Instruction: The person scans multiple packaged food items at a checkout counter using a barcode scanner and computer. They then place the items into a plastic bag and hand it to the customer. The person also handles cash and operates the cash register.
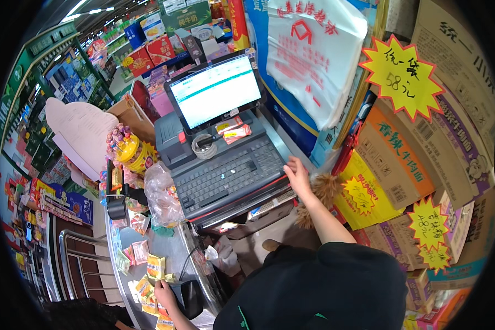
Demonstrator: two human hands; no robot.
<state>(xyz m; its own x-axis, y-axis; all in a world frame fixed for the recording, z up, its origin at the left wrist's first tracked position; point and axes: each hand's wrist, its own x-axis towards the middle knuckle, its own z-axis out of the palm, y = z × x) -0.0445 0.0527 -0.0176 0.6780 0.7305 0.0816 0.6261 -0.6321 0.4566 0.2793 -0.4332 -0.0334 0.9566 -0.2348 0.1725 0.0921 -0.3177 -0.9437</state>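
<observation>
My right hand (298,178) is at the right edge of the black keyboard (231,175) of a checkout terminal, fingers loosely bent and nothing seen in them. Above the keyboard, the monitor (216,93) is lit. My left hand (165,294) is low over the metal counter (174,251), against several yellow snack packets (147,293). Whether its fingers grip one is hidden. Beside that hand stands a black device (191,298) with a dark glossy face. Pink packets (139,251) lie farther up the counter.
A roll of clear tape (204,147) and small red-and-yellow packs (236,133) rest above the keyboard. Left of it are a crumpled plastic bag (161,187) and a yellow lollipop tub (134,154). Cardboard cartons (400,161) are stacked at right. Another person's dark sleeve (86,313) shows lower left.
</observation>
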